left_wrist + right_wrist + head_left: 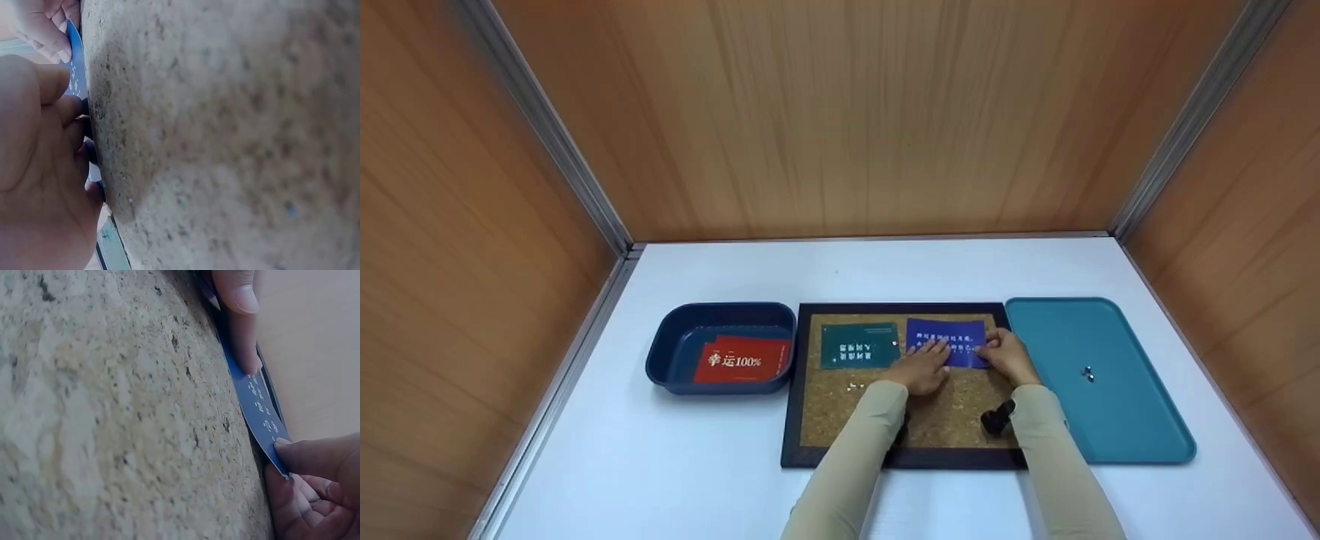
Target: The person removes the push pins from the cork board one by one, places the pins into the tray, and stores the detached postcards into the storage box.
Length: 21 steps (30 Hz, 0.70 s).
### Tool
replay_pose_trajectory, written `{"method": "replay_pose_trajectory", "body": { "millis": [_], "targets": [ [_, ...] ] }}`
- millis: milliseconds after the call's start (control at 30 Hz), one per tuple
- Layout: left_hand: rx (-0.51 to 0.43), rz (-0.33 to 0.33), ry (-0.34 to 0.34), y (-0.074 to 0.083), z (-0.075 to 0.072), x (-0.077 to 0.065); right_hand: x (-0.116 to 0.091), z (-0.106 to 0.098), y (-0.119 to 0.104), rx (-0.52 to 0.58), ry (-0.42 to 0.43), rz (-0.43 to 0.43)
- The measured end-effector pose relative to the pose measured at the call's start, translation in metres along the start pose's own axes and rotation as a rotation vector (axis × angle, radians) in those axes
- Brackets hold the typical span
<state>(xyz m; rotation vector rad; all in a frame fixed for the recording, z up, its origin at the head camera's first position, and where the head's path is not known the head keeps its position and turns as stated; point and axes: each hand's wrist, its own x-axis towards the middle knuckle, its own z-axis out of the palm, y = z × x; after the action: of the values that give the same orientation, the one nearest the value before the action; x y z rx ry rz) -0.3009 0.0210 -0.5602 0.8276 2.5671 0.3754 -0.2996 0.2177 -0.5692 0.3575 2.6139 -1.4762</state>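
Note:
A blue card (960, 332) with white lettering lies at the upper right of a dark-framed cork board (825, 420). My left hand (921, 367) rests on the card's left part, fingertips pressing it down. At the card's lower right corner, my right hand (1011, 356) pinches the edge. The right wrist view shows its thumb (309, 455) on top of the card, a curled finger beneath, and the corner bent off the cork. To the left on the board lies a green card (855, 352) with white lettering.
Left of the board stands a dark blue bin (682, 387) containing red cards (750, 358). On the right lies a teal tray (1132, 420) with a few small silver pieces (1087, 373). More small shiny pieces (855, 387) sit on the cork below the green card. Wooden walls enclose the white table.

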Motion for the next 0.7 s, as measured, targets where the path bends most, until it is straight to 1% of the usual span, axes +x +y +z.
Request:
{"method": "replay_pose_trajectory", "body": {
  "millis": [200,300,433,567,700],
  "targets": [
    [0.015,0.025,0.004,-0.001,0.0,-0.003,0.001,0.002,-0.001,0.013,0.018,0.03],
    [0.012,0.02,0.015,-0.003,0.0,-0.006,0.001,0.006,-0.001,0.014,0.021,0.046],
    [-0.003,0.011,0.03,-0.003,0.001,-0.01,0.002,0.009,0.001,0.023,0.005,0.047],
    [-0.021,0.03,0.057,-0.001,0.002,-0.012,0.001,0.008,0.002,0.043,0.01,0.043],
    [-0.044,0.048,0.11,0.0,0.0,-0.016,0.001,0.005,0.0,0.057,0.024,0.036]
  ]
}}
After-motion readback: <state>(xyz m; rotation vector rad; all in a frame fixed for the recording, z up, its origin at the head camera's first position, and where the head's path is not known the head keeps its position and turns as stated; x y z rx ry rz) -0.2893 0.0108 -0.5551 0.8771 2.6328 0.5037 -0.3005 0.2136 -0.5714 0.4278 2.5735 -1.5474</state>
